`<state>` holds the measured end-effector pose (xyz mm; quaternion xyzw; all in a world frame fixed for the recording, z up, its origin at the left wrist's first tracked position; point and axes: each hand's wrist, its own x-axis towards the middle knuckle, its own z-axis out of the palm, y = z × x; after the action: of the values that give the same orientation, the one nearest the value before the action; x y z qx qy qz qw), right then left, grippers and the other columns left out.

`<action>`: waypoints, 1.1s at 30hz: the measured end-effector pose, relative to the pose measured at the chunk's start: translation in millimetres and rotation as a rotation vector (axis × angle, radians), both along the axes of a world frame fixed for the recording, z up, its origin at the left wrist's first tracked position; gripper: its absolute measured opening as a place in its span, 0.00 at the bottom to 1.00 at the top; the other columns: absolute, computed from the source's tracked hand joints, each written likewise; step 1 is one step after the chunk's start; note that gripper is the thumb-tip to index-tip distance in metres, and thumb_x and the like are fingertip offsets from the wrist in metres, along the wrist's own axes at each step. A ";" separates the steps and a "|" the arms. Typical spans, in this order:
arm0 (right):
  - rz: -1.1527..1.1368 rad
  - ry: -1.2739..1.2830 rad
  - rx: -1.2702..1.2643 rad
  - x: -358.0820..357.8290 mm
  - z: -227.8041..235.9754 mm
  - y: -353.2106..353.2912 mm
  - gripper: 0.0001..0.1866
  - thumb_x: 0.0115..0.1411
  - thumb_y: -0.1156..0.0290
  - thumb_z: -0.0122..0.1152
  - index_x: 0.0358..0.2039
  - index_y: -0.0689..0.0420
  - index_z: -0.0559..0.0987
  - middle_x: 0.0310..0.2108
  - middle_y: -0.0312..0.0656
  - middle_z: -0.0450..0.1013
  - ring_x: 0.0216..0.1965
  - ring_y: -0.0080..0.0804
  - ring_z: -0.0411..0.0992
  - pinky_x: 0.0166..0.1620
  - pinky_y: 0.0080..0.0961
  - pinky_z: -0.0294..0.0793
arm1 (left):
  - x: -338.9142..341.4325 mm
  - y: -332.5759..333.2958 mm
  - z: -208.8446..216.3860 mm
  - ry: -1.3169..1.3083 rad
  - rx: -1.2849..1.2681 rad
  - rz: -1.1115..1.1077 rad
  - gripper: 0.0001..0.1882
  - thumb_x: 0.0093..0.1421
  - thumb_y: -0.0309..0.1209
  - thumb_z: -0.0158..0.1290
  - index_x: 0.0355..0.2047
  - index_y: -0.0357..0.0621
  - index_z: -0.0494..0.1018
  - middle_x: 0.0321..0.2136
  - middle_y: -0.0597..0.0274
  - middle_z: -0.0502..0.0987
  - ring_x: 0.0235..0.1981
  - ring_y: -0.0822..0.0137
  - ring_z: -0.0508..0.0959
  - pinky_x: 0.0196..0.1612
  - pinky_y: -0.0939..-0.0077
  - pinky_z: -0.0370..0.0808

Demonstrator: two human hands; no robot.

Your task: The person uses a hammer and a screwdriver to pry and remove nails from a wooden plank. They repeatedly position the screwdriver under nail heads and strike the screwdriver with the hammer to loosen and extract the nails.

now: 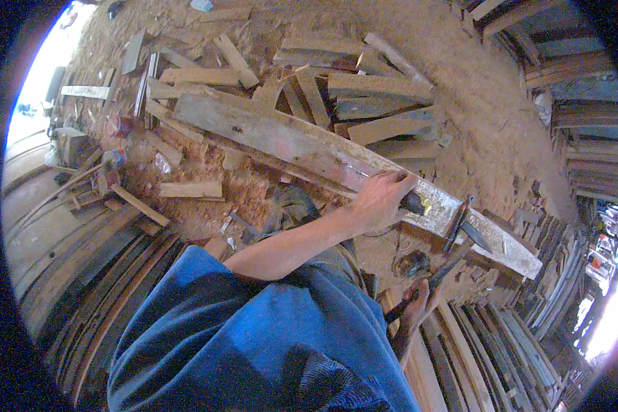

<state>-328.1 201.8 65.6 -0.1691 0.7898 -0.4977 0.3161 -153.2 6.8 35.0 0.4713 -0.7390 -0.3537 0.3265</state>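
Note:
A long, weathered wooden board (302, 147) lies slantwise in front of me, from the far left to the near right. My left hand (383, 199) is closed on its upper face, gripping a small dark object (412, 203) mostly hidden by the fingers. A little yellow spot (427, 205) shows beside it. Lower right, my right hand (419, 305) is wrapped round the wooden handle of a hammer-like tool (454, 264). That tool's slim dark head is over the board's right part, beside a dark blade-like shape; whether they touch the wood I cannot tell.
Beyond the board, several offcuts (381, 86) lie heaped on reddish dirt. Stacked planks (110, 295) stand at the lower left, with more planks (487, 343) at the lower right. A red container (119, 126) sits at the left. Timber racks (590, 117) line the far right.

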 end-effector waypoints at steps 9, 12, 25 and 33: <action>0.430 0.077 -0.102 7.0 29.5 -11.2 0.18 0.69 0.57 0.49 0.50 0.57 0.66 0.20 0.32 0.62 0.13 0.16 0.57 0.13 0.16 0.56 | 3.2 -4.9 -11.7 -0.078 0.006 -0.045 0.29 0.44 0.35 0.65 0.46 0.44 0.67 0.31 0.47 0.78 0.37 0.45 0.79 0.39 0.52 0.75; 0.347 0.033 -0.088 10.7 32.0 -11.9 0.19 0.69 0.57 0.48 0.50 0.58 0.66 0.19 0.32 0.62 0.12 0.16 0.57 0.13 0.16 0.56 | 2.8 -6.2 -12.9 -0.102 0.047 -0.036 0.28 0.44 0.34 0.65 0.46 0.45 0.68 0.31 0.47 0.79 0.37 0.45 0.79 0.39 0.54 0.75; 0.509 -0.011 -0.120 22.8 58.9 -20.3 0.22 0.68 0.53 0.49 0.50 0.59 0.66 0.20 0.33 0.62 0.16 0.18 0.59 0.15 0.16 0.59 | -3.7 -9.9 -27.9 0.157 -0.093 0.124 0.15 0.46 0.29 0.59 0.36 0.47 0.71 0.24 0.49 0.78 0.28 0.44 0.79 0.32 0.52 0.75; 0.188 -0.042 -0.604 -0.4 15.7 -13.4 0.32 0.63 0.44 0.54 0.56 0.55 0.65 0.20 0.33 0.62 0.17 0.18 0.60 0.14 0.15 0.58 | -1.9 -16.5 -13.8 0.401 0.145 0.225 0.13 0.44 0.25 0.60 0.32 0.46 0.71 0.22 0.50 0.77 0.26 0.44 0.78 0.29 0.55 0.74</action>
<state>-328.4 188.3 81.3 -0.3173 0.5807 -0.6816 0.3123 -155.1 -9.7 21.2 0.4933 -0.5749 -0.4537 0.4694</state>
